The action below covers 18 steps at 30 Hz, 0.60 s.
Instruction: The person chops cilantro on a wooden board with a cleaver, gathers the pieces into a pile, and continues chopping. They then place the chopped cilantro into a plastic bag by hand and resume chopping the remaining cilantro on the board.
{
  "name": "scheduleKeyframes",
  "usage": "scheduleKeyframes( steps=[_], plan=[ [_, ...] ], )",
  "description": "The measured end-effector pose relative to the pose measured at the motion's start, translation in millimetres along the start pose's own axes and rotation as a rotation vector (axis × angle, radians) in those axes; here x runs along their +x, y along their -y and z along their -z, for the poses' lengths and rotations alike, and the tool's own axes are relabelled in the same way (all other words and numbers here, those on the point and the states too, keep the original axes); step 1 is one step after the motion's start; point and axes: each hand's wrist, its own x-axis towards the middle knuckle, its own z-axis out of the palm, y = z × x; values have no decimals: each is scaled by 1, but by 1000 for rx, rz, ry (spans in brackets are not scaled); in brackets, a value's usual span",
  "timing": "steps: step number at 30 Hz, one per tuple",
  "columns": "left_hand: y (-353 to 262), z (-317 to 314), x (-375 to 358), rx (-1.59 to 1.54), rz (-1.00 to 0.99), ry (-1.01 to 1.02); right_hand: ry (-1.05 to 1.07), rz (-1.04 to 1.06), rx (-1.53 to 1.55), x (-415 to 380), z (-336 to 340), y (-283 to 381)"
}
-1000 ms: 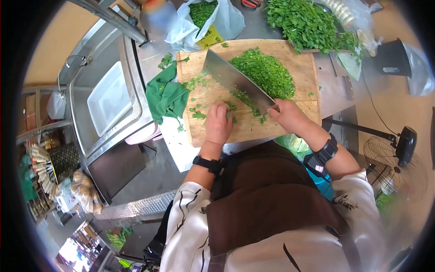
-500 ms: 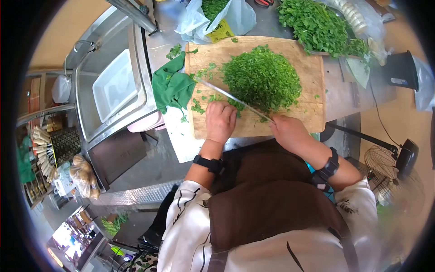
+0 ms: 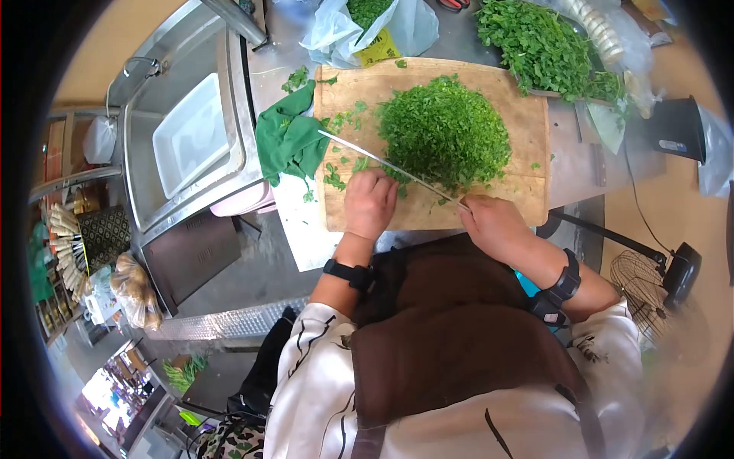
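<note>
My right hand (image 3: 495, 223) is closed round the handle of a long knife (image 3: 382, 162). The thin blade slants up and left across a wooden cutting board (image 3: 527, 200), passing just beyond the fingers of my left hand (image 3: 370, 203). Those fingers are curled down at the board's near edge, and what is under them is hidden. A big mound of finely chopped green herbs (image 3: 443, 130) lies on the board behind the blade. Loose leaves (image 3: 334, 177) are scattered left of my left hand.
Left of the board lies a crumpled green cloth (image 3: 289, 138), then a metal sink (image 3: 138, 164) with a white tub (image 3: 191, 138). A plastic bag (image 3: 417, 34) with greens stands behind. Whole leafy herbs (image 3: 535, 50) pile up back right; a fan (image 3: 642, 287) stands to the right.
The knife and both hands have barely moved; the blade tip sits slightly further left. The whole view has shifted a little.
</note>
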Motion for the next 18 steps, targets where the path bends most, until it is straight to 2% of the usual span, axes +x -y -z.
scheduleKeyframes(
  steps=[2, 4, 8, 11, 17, 18],
  plan=[
    [-2, -1, -1, 41, -1, 10, -35, 20, 34, -3, -4, -2],
    [-2, 1, -2, 74, 16, 47, 23, 17, -19, -1, -7, -9],
    [-1, 6, -2, 113, 58, -10, 22, -16, -8, 0, 7, 2],
    [2, 2, -9, 111, 111, -70, 40, -7, -8, 0, -7, -11],
    [0, 7, -6, 51, 142, 17, -18, 49, -26, 10, -1, -23],
    [0, 6, -6, 50, 132, 16, -4, 4, -12, 11, 2, -23]
  ],
)
